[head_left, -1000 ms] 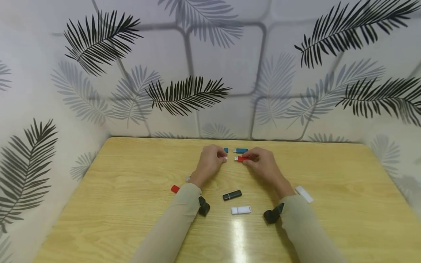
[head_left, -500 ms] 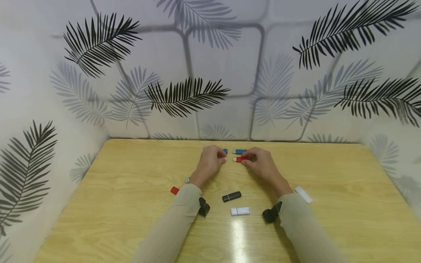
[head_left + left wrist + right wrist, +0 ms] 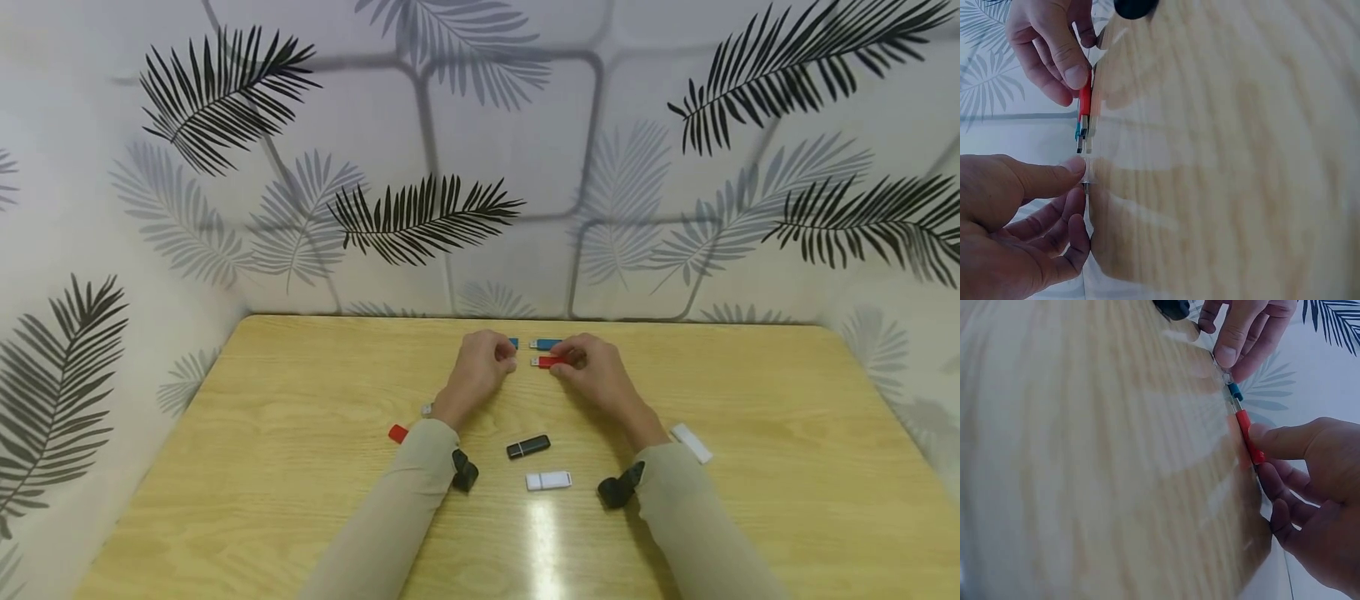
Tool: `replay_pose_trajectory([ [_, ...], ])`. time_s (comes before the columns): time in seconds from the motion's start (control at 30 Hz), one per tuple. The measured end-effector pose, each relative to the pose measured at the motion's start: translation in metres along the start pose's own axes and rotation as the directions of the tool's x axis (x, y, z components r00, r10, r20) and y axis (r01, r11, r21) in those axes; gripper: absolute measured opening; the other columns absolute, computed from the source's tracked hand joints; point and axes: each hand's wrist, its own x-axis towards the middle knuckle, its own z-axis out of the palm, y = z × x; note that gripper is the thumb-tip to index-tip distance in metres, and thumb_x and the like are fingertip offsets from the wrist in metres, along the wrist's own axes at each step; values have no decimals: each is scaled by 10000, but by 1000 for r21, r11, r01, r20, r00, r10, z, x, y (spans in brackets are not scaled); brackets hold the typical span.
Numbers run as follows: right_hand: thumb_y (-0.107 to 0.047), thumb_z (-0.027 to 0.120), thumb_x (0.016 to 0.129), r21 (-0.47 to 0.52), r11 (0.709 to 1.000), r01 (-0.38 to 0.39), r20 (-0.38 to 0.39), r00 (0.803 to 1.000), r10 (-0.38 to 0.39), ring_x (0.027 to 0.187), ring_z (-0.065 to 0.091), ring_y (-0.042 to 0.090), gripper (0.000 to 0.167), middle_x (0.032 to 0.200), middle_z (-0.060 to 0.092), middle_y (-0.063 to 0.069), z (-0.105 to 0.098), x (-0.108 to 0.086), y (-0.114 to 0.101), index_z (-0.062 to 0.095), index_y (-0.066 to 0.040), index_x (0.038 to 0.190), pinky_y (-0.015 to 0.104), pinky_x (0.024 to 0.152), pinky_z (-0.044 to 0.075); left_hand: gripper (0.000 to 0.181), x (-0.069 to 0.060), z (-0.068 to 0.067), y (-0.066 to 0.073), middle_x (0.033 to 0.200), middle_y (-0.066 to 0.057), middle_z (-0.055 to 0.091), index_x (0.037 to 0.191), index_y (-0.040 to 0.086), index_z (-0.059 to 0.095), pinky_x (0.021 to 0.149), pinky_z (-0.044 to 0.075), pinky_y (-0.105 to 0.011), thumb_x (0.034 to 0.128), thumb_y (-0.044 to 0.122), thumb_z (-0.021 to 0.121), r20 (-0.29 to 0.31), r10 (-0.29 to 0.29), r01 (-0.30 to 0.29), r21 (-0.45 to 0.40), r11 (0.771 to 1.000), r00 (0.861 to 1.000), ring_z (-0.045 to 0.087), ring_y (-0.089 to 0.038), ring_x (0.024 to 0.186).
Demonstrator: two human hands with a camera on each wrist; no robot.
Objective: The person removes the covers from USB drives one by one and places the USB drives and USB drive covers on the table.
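Note:
My right hand pinches a red USB stick between thumb and fingers, low over the far part of the wooden table. Its metal plug points left, toward my left hand. The left thumb and fingers pinch a small whitish piece, mostly hidden by the fingertips; a gap separates it from the red stick's plug. Behind the red stick lies a blue USB stick, plug also to the left. Another blue piece shows just beyond my left fingers, the rest of it hidden.
Nearer on the table lie a black USB stick and a white USB stick. A white piece lies beside the right forearm. By the left wrist are a red piece and a silver plug. A patterned wall stands behind.

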Motion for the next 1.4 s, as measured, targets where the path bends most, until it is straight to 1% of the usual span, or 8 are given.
replay_pose_trajectory([
  [0.2, -11, 771, 903, 12, 1000, 11, -45, 999, -10, 936, 680, 317, 191, 1057, 675, 172, -4, -5, -3, 733, 14, 1088, 478, 843, 553, 151, -3, -2, -2, 971, -109, 713, 1065, -8, 755, 805, 568, -366, 915, 5, 761, -22, 21, -22, -31, 999, 1000, 662, -228, 885],
  [0.33, -17, 747, 925, 12, 1000, 1, -53, 999, 0, 949, 679, 310, 182, 1096, 677, 171, -5, -9, -4, 727, 14, 1103, 473, 854, 567, 148, -8, -5, -4, 990, -120, 709, 1076, -5, 756, 811, 571, -383, 929, 8, 743, -34, 39, -41, -52, 998, 999, 668, -241, 899],
  [0.47, -11, 731, 936, 45, 999, -3, -62, 998, 6, 960, 683, 320, 201, 1107, 691, 183, -9, -15, -5, 712, 32, 1131, 474, 846, 581, 145, -14, -6, -5, 1003, -97, 710, 1090, 15, 761, 816, 574, -378, 951, 44, 731, -46, 59, -62, -66, 996, 997, 674, -226, 912],
  [0.77, -95, 717, 975, 49, 999, -13, -27, 1000, 15, 990, 677, 296, 230, 1122, 703, 143, -17, -27, -10, 701, 4, 1182, 442, 837, 574, 216, -30, -14, -2, 1070, -87, 710, 1152, 21, 748, 819, 574, -390, 961, 122, 741, -58, 78, -85, -123, 989, 995, 672, -233, 956],
  [0.97, -120, 718, 981, 62, 998, -9, -31, 999, 11, 1001, 664, 278, 253, 1156, 699, 135, -17, -38, -18, 697, -10, 1207, 411, 808, 571, 212, -42, -17, 0, 1062, -52, 712, 1150, 51, 754, 807, 574, -372, 976, 169, 729, -87, 77, -90, -151, 984, 993, 667, -216, 947],
  [1.1, -109, 728, 970, 57, 998, -3, -44, 999, 6, 1003, 669, 272, 260, 1155, 702, 138, -18, -46, -21, 699, -21, 1213, 398, 793, 576, 204, -51, -20, 0, 1067, -32, 714, 1145, 72, 759, 794, 572, -359, 985, 192, 723, -93, 93, -107, -164, 981, 991, 664, -204, 936],
  [1.23, -67, 746, 947, 54, 998, 18, -70, 997, -14, 978, 681, 261, 260, 1140, 708, 145, -20, -50, -22, 705, -23, 1199, 399, 774, 579, 227, -58, -20, -2, 1099, -87, 715, 1168, 46, 750, 808, 580, -356, 978, 168, 730, -86, 125, -139, -186, 973, 988, 672, -221, 946],
  [1.4, -57, 747, 943, 67, 997, 33, -82, 996, -28, 972, 686, 260, 261, 1137, 710, 144, -23, -53, -27, 706, -18, 1197, 399, 763, 579, 221, -65, -22, -4, 1133, -133, 716, 1165, 34, 748, 808, 576, -374, 976, 146, 729, -99, 127, -145, -207, 967, 987, 670, -239, 953],
])
